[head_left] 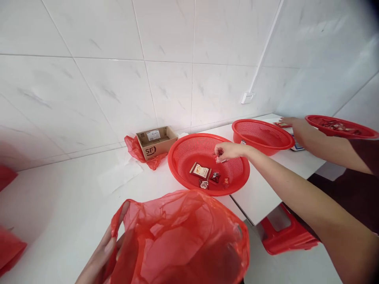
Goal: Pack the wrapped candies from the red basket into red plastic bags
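Note:
My left hand (106, 248) grips the handle of a red plastic bag (189, 236), which bulges open in the foreground. Part of that hand is behind the thin film. My right hand (227, 152) reaches over a red perforated basket (177, 169), its fingers pinched on a small red wrapped packet (218, 158). Lying in the basket are a flat brown and cream snack packet (201, 171), two small dark red wrapped pieces (215, 177) (204, 184) and a small orange-red wrapper (226, 181).
Behind the basket, a cardboard box (158, 148) rests on red plastic (132, 146). To the right are a second red basket (263, 136), a co-worker's hand (288, 120), and another red basket (340, 125) with wrapped pieces. A red stool (278, 236) stands below the table edge.

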Demonstrator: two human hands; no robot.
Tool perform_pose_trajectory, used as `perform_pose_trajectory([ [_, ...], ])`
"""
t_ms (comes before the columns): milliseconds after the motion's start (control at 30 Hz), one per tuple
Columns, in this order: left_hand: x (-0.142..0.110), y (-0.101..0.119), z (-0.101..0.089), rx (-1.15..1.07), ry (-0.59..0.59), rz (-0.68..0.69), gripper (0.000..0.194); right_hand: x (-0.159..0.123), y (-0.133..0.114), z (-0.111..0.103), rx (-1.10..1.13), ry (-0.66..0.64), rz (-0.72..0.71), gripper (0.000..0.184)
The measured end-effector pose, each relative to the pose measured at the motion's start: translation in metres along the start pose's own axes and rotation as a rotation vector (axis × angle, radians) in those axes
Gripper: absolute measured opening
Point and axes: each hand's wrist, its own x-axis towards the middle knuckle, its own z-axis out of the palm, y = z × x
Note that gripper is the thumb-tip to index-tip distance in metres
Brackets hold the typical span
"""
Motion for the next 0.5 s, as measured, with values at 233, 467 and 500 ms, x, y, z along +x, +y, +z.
perform_pose_trajectory([
  [233, -0.003, -0.001, 0.032, -0.093, 0.095, 0.043, 0.071, -0.077, -0.101, 0.001, 0.479, -0.147, -0.425, 0.039],
  [467, -0.003, -0.002, 0.041, -0.104, 0.044, 0.095, 0.074, -0.086, -0.164, 0.096, 0.139, -0.299, -0.558, 0.035],
  [500, -0.004, -0.002, 0.040, -0.109, 0.043, 0.095, 0.073, -0.083, -0.165, 0.105, 0.060, -0.245, -0.549, 0.031],
])
